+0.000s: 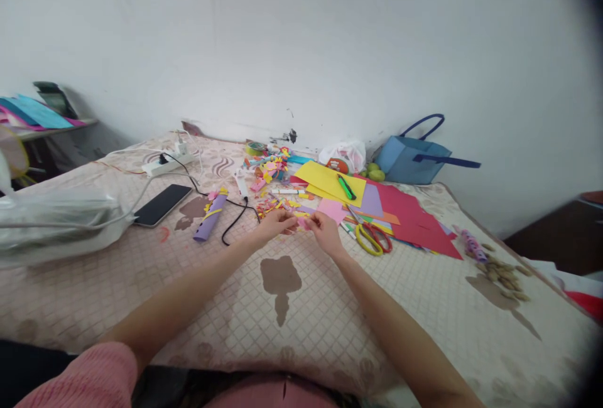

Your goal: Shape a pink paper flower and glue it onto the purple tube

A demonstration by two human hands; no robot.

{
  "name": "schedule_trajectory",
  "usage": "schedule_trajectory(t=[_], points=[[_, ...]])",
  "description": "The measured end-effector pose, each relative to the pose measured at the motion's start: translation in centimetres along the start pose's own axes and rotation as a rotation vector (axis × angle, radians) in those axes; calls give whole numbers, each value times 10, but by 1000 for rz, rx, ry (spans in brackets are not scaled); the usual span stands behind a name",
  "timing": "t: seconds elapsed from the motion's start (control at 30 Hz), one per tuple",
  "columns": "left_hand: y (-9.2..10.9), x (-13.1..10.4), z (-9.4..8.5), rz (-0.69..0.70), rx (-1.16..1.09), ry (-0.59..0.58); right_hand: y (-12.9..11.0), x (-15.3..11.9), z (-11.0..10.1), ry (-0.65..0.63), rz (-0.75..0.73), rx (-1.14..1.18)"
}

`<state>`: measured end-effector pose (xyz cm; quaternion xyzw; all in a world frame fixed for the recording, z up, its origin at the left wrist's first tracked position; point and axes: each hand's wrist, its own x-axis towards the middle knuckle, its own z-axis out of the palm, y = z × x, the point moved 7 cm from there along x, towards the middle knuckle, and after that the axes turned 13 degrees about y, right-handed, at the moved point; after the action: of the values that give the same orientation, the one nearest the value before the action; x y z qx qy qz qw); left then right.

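Note:
Both hands meet over the middle of the table, pinching a small piece of pink paper (302, 223). My left hand (277, 225) has its fingertips closed on the left side of the piece. From the right, the fingers of my right hand (326, 232) close on the other side. Just behind them lie a heap of small coloured paper scraps (273, 205) and a pink paper sheet (332, 208). Scissors with yellow handles (369, 240) and a pair with red handles (384, 238) rest right of my right hand. A purple paper roll with a yellow band (210, 220) lies to the left.
A glue gun (241, 183) with a black cord sits behind the hands. A green box cutter (346, 187) lies on yellow paper (320, 177), near red sheets (409, 213). Left are a dark tablet (163, 204), a power strip (169, 164) and a plastic bag (61, 223). Peanuts (506, 276) lie right.

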<state>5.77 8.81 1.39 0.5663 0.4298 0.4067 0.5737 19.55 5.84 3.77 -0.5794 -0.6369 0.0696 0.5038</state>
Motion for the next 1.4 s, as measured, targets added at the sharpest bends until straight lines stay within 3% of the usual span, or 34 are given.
schedule_trajectory(t=[0.3, 0.53, 0.73, 0.83, 1.03, 1.13, 1.4], points=[[-16, 13, -3, -78, -71, -28, -10, -2, 19, -55, -15, 55], [-24, 19, -13, -162, -177, 77, 10, -2, 20, -67, 202, 280], [-25, 14, -13, -172, -187, 42, 26, -10, 28, -83, 307, 340], [-19, 14, -13, -68, -97, 8, 24, -12, 31, -77, 308, 372], [13, 14, -15, 401, 229, -5, 19, -13, 31, -89, 250, 328], [14, 15, -14, 447, 286, -45, 18, -14, 30, -82, 246, 328], [2, 18, -14, 417, 258, -38, 8, -15, 33, -68, 262, 483]])
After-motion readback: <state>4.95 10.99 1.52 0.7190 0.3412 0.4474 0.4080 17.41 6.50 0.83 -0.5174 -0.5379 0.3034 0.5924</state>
